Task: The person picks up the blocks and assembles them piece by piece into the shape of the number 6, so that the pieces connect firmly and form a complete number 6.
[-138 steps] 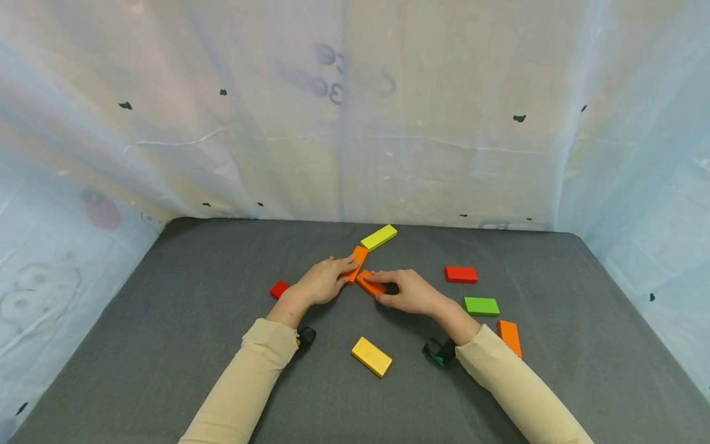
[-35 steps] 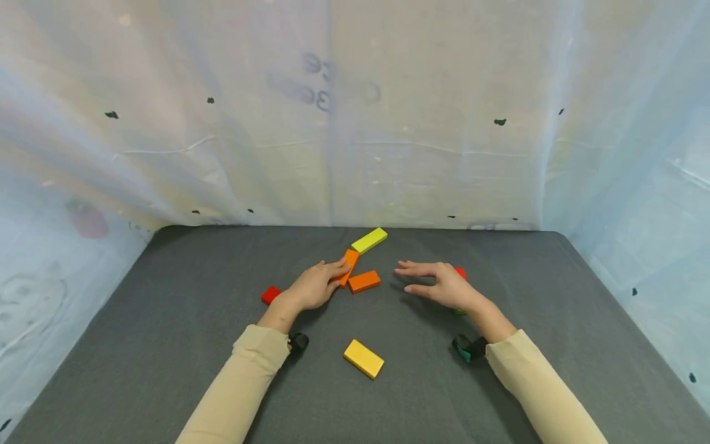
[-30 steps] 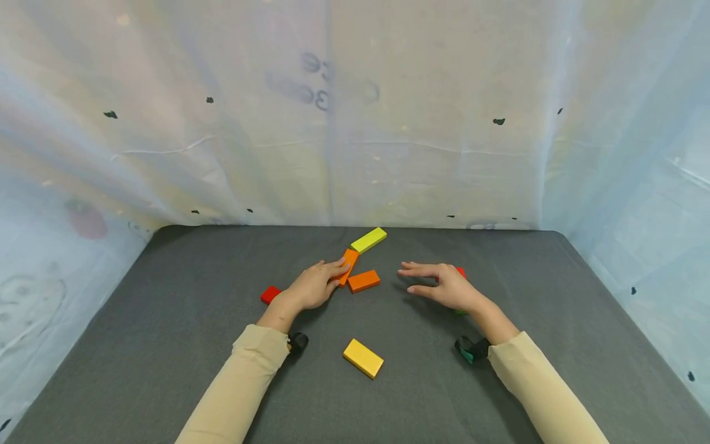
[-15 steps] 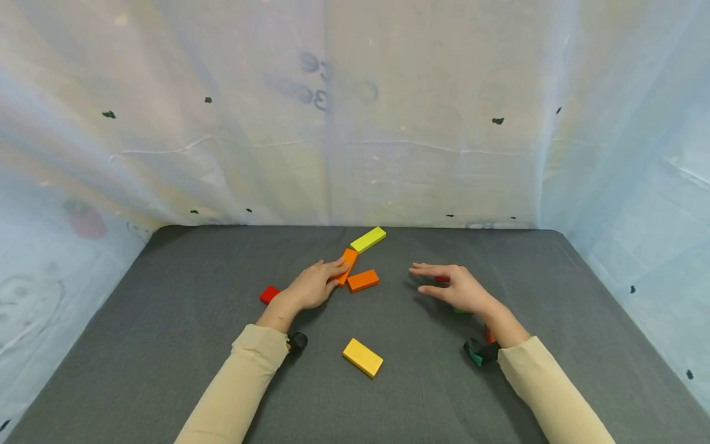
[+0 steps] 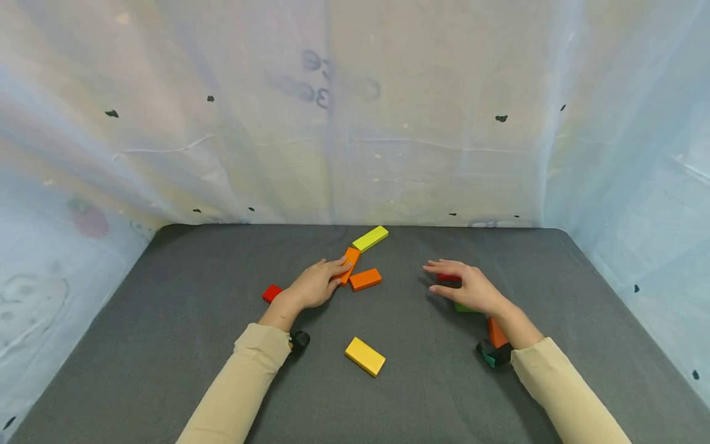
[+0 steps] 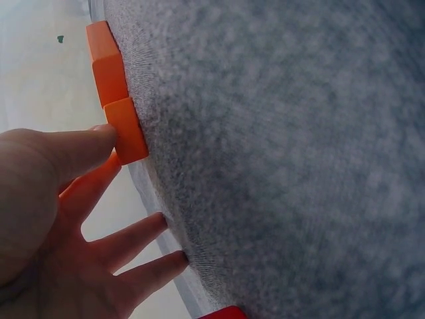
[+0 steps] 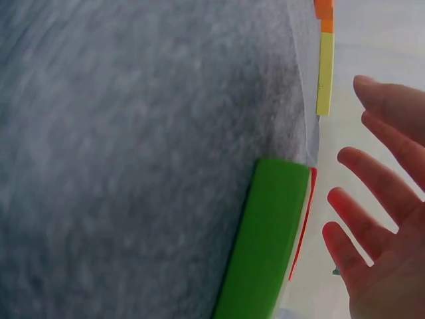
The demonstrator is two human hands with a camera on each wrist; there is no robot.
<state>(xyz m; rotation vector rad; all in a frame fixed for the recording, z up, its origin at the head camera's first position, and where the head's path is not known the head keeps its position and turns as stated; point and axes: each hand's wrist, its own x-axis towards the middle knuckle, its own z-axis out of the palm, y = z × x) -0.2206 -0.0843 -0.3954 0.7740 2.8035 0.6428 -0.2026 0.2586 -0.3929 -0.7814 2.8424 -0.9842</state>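
Note:
In the head view my left hand (image 5: 315, 285) pinches the near end of a slanted orange block (image 5: 352, 257) lying on the grey cloth. The left wrist view shows my thumb and index finger at the ends of that block (image 6: 126, 129). A second orange block (image 5: 365, 279) lies close to its right, and a yellow-green block (image 5: 370, 238) sits by its far end. My right hand (image 5: 471, 288) hovers with loose, spread fingers and holds nothing. Beneath it a red block (image 5: 448, 277) and a green block (image 5: 465, 307) show, both partly covered by the hand.
A yellow block (image 5: 365, 356) lies nearer on the grey cloth-covered table (image 5: 410, 394). Another red block (image 5: 271, 293) peeks out beside my left wrist. A third orange block (image 5: 497, 333) lies partly under my right forearm. Translucent plastic sheeting (image 5: 432, 111) encloses the back and sides.
My right hand has let go of the second orange block, which now lies turned at another angle, and has moved right over the red block. My left hand stays at its block.

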